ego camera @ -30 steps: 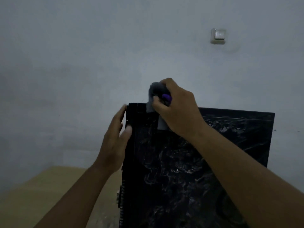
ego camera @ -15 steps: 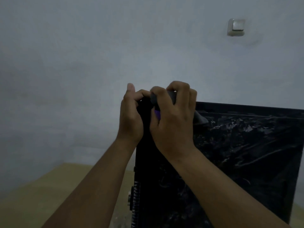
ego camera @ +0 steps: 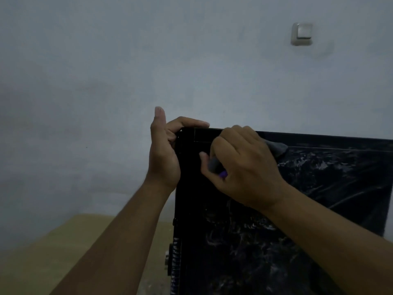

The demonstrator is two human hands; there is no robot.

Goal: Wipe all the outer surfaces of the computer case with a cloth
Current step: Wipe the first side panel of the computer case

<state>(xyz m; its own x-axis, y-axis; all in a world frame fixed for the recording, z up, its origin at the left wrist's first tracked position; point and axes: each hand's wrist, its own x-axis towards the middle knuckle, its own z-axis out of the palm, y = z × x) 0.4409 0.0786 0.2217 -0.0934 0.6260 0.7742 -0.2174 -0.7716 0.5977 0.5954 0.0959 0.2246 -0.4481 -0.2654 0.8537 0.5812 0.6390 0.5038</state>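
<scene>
The black computer case stands upright on a wooden table, its broad side panel streaked with pale smears. My left hand grips the case's top left corner, fingers curled over the top edge and thumb pointing up. My right hand holds a grey cloth with a purple patch and presses it against the upper left part of the side panel, just below the top edge. Most of the cloth is hidden under the hand.
A tan wooden table carries the case and shows at the lower left. A plain pale wall fills the background, with a light switch at the upper right. The case's rear edge with slots faces left.
My right hand with the cloth has slid right and a little down along the panel's top. My left hand has kept its grip on the corner, with its thumb raised higher.
</scene>
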